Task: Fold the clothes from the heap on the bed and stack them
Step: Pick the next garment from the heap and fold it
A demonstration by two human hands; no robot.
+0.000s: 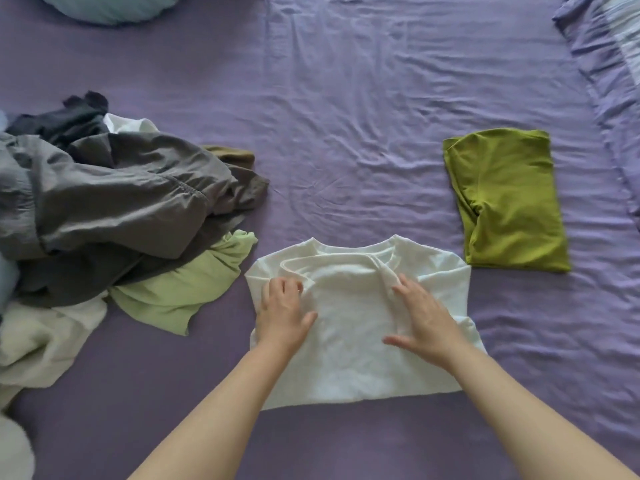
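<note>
Both hands flat, fingers relaxed, pressing white t-shirt point(360, 320) mid-bed on purple sheet point(346, 116): unfolded heap point(104, 209) far left, then left hand point(282, 315) near collar's left edge, right hand point(424, 318) on shirt's right half, folded olive-green shirt point(507, 200) right, apart.

No text, label, brand or number can be read anywhere.
</note>
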